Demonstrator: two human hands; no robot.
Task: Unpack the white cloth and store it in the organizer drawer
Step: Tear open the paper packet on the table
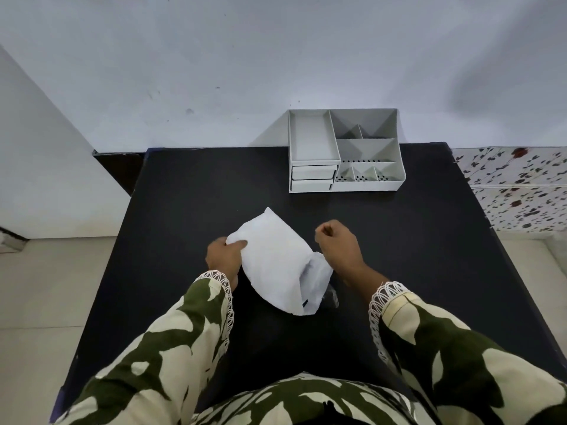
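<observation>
Hands work at the black surface: left hand pinches the white cloth, lying diagonally between both; right hand, fisted and empty, hovers beside it, organizer beyond.

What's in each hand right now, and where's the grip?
The left hand pinches the white cloth at its far-left corner. The right hand is a closed fist beside the cloth; nothing visibly held.

White cloth in wrapper, mid-table; white organizer behind, drawers shut.
</observation>
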